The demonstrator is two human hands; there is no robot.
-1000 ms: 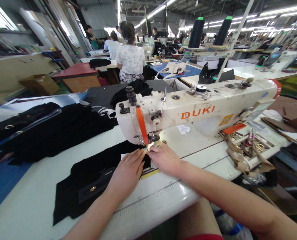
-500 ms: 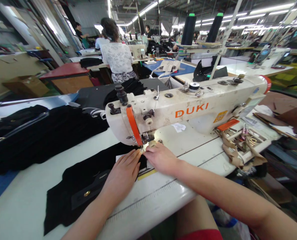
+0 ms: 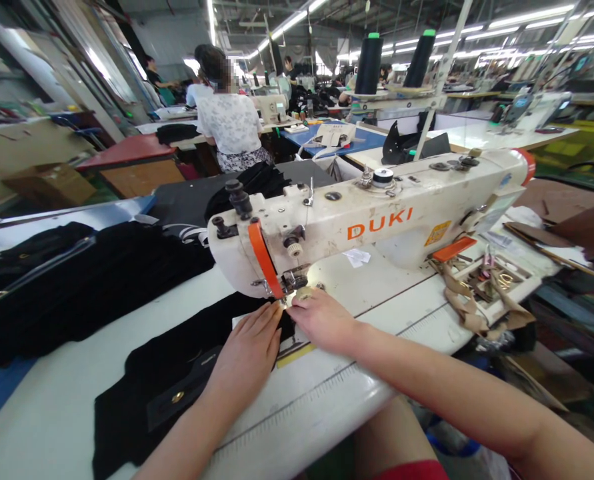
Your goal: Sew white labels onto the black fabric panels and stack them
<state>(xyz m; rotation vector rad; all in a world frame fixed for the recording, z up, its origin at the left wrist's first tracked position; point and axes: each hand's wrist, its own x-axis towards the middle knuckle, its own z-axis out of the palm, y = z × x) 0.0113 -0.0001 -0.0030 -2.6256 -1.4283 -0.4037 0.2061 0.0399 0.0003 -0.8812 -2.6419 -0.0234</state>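
Note:
A black fabric panel (image 3: 161,353) lies on the sewing machine bed, its right end under the needle area. On it is a dark patch with a gold eyelet (image 3: 177,398). My left hand (image 3: 247,347) rests flat on the panel, fingers stretched toward the presser foot (image 3: 283,301). Close by on the right, my right hand (image 3: 321,319) has its fingers bent and drawn together at the panel's edge; their tips are partly hidden. The white sewing machine (image 3: 377,230) stands over both hands. A bit of white paper or cloth (image 3: 237,322) shows beside my left fingers.
Black fabric pieces (image 3: 101,280) are piled at left. A tray (image 3: 514,287) with metal rings, tools and brown strips sits at right. Thread cones (image 3: 369,65) stand behind the machine. A person in a patterned top (image 3: 231,123) works beyond.
The camera view has shifted slightly. The black panel has slid a little to the right, while both hands stay beside the presser foot.

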